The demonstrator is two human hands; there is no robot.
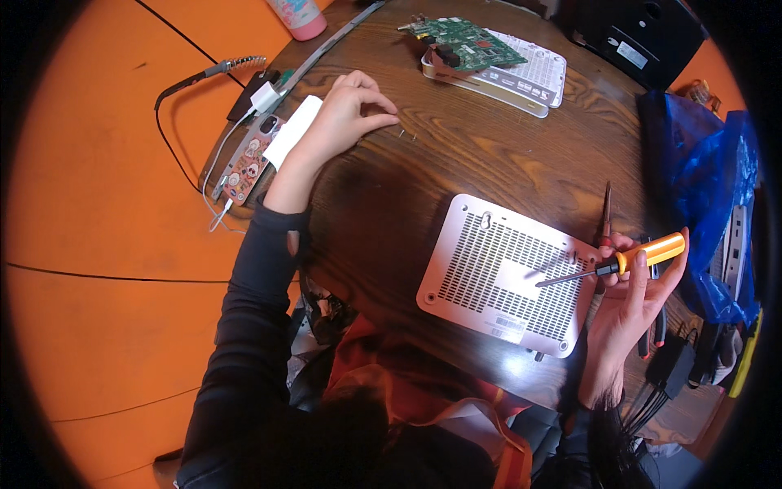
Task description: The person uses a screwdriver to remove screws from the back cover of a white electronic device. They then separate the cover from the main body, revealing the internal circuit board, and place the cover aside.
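My right hand (634, 306) holds a screwdriver (652, 253) with a yellow-orange handle. Its dark shaft points left, above a white perforated casing (515, 281) lying at the table's front edge. Screw holes show at the casing's corners, with a pale label on its face. Farther off to the left, my left hand (349, 116) is over the table, thumb and forefinger apart and nothing visible between them. Right beside those fingertips lie tiny screws (405, 134). A slim pointed tool (607, 213) with a red part lies behind my right fingers, which partly hide it.
On the far side, a green circuit board (472, 45) rests on another white casing (547, 72). A patterned phone (251, 159), white charger and soldering iron (208, 73) are at left. A blue plastic bag (692, 163), black device (635, 37) and cables crowd the right.
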